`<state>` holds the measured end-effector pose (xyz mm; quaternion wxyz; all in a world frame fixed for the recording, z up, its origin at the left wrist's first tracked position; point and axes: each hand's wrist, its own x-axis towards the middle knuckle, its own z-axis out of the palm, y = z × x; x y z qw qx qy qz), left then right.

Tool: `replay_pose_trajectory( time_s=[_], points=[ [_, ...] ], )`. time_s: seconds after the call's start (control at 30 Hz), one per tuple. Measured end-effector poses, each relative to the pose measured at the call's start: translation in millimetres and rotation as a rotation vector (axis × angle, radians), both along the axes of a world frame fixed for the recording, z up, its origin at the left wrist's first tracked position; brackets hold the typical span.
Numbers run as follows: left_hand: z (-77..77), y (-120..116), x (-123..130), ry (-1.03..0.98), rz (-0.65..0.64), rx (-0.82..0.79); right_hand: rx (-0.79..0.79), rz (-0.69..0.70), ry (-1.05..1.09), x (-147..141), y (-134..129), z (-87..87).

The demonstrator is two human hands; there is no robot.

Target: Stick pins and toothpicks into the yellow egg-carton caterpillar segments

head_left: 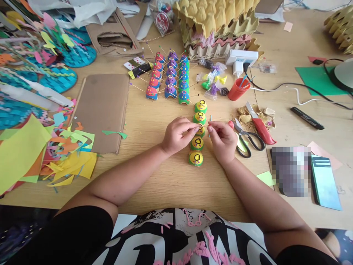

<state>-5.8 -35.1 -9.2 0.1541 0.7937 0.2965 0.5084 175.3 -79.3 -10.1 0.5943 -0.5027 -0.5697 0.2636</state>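
Over the wooden worktop (pixel 154 176), left hand (pixel 178 136) and right hand (pixel 224 141) pinch a thin stick (pixel 204 126) in their fingers (pixel 191 127), lengthwise left-to-right.

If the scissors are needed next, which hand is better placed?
The right hand, I'd judge: it is nearer the scissors; the left hand is across the yellow-topped row. Both seem to pinch a thin piece, though.

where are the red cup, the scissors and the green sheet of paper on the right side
red cup (pixel 235 90): head view, on the front of its outer wall
scissors (pixel 243 144): head view, on the black handle, left loop's rim
green sheet of paper (pixel 310 81): head view, on its bare left part
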Motion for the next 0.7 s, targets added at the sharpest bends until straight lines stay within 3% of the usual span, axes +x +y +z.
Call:
replay_pose_trajectory(
  time_s=[0.4, 0.7],
  points=[
    [-1.0, -0.4, -1.0, 0.011, -0.005, -0.049, -0.027, -0.003, -0.060, 3.2, -3.4, 3.6],
    [-1.6, 0.4, -0.6, -0.009, -0.048, 0.006, -0.057, 0.017, 0.059, -0.8, -0.3, 6.6]
  ],
)
